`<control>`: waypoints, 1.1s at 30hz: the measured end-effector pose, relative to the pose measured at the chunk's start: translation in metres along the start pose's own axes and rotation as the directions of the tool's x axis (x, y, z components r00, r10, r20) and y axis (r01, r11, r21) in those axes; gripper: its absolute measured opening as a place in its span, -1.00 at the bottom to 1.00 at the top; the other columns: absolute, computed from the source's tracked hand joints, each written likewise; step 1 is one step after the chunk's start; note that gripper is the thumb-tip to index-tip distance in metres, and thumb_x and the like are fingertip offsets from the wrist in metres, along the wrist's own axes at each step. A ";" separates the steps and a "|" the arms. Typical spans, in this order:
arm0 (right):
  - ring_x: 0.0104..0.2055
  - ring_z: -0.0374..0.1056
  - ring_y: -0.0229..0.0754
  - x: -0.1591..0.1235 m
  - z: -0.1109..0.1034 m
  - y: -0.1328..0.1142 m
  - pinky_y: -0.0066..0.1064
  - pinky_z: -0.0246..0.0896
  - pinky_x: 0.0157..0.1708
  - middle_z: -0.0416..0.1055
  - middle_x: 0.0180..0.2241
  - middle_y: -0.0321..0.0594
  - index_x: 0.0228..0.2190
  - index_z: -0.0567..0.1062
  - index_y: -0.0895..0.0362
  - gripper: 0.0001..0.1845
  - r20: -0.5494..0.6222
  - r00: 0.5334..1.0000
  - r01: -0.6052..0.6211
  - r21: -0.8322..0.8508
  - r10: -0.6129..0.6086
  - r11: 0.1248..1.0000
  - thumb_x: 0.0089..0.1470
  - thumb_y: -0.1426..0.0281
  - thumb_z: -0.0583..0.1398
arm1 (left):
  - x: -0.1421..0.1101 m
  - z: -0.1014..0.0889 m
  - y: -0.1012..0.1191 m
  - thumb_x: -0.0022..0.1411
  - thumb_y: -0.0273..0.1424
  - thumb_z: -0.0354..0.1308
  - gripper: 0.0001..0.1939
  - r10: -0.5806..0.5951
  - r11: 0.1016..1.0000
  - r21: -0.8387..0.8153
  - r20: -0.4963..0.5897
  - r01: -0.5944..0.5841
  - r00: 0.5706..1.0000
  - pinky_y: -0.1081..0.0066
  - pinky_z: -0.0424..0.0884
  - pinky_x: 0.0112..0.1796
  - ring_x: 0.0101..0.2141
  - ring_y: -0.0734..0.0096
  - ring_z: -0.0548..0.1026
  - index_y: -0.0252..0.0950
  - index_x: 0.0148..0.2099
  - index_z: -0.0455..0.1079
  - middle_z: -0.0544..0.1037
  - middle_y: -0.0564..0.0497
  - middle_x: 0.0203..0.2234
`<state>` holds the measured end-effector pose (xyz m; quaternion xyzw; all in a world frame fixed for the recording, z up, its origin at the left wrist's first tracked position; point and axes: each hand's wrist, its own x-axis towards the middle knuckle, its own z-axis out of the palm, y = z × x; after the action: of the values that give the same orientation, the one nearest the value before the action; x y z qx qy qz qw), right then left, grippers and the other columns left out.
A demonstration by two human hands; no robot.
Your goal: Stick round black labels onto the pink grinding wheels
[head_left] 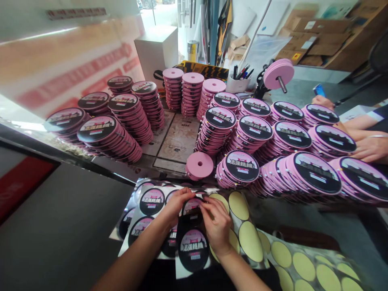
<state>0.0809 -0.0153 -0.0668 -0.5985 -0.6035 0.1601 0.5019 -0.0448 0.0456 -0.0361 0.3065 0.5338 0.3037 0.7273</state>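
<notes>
My left hand and my right hand are close together over my lap. Their fingers pinch the two upper sides of a dark round sticker with a pink picture. It sits at the top of a narrow strip that carries another round sticker below. Whether its edge is lifted from the backing I cannot tell. Under my left arm lies a sheet of the same printed stickers. Backing sheets with yellow-green circles extend beneath and right of my right hand.
Stacks of pink foam spools with dark round labels crowd the table's right; more stacks stand left. A single unlabelled spool sits at the front edge. Behind are a pen holder and white box. Another person's hand is at right.
</notes>
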 end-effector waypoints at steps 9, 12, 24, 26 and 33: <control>-0.26 0.37 -0.10 0.002 0.005 -0.002 -0.21 0.24 -0.18 0.47 -0.37 -0.16 -0.47 0.50 0.11 -0.96 0.035 0.953 -0.301 0.178 0.299 0.937 -0.04 0.41 0.23 | -0.001 -0.007 0.012 -0.19 -0.35 0.24 -0.74 0.116 0.985 0.118 0.080 -0.125 0.990 0.57 0.00 -0.57 -0.63 0.63 0.10 -0.31 -0.58 0.19 0.21 0.22 -0.72; -0.28 0.36 -0.11 0.006 0.006 -0.001 -0.23 0.23 -0.20 0.45 -0.40 -0.18 -0.52 0.48 0.11 -0.96 0.065 0.935 -0.355 0.222 0.350 0.908 -0.09 0.41 0.25 | -0.001 -0.009 0.010 -0.16 -0.36 0.22 -0.76 0.149 0.978 0.138 0.079 -0.158 0.986 0.57 0.02 -0.55 -0.62 0.62 0.10 -0.31 -0.58 0.18 0.20 0.22 -0.71; -0.33 0.31 -0.16 0.007 0.008 -0.001 -0.31 0.21 -0.29 0.37 -0.46 -0.23 -0.56 0.43 0.12 -0.89 0.108 0.968 -0.241 0.145 0.226 0.960 -0.03 0.48 0.20 | -0.003 -0.011 0.007 -0.17 -0.29 0.15 -0.75 0.144 0.967 0.211 0.021 -0.145 0.989 0.56 0.06 -0.56 -0.63 0.61 0.12 -0.28 -0.59 0.13 0.18 0.20 -0.71; -0.33 0.30 -0.16 0.006 0.006 -0.006 -0.32 0.23 -0.32 0.37 -0.46 -0.22 -0.52 0.42 0.12 -0.89 0.118 0.987 -0.119 0.045 0.113 0.992 0.01 0.50 0.17 | 0.001 -0.013 0.005 -0.17 -0.26 0.12 -0.74 0.115 0.962 0.251 0.003 -0.112 0.993 0.54 0.07 -0.58 -0.66 0.60 0.11 -0.26 -0.59 0.10 0.16 0.21 -0.72; -0.37 0.30 -0.19 0.004 -0.041 -0.048 -0.29 0.28 -0.29 0.39 -0.49 -0.18 -0.47 0.42 0.14 -0.79 0.235 0.832 0.523 -0.035 -0.502 0.851 0.00 0.64 0.07 | 0.003 -0.032 0.013 -0.19 -0.42 0.17 -0.85 0.219 0.818 0.566 -0.148 -0.099 0.964 0.42 0.21 -0.41 -0.49 0.37 0.30 -0.25 -0.59 0.20 0.28 0.11 -0.65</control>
<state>0.0879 -0.0400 -0.0092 -0.4172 -0.8002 0.0545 0.4274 -0.0761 0.0602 -0.0358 0.5144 0.6434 0.2262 0.5198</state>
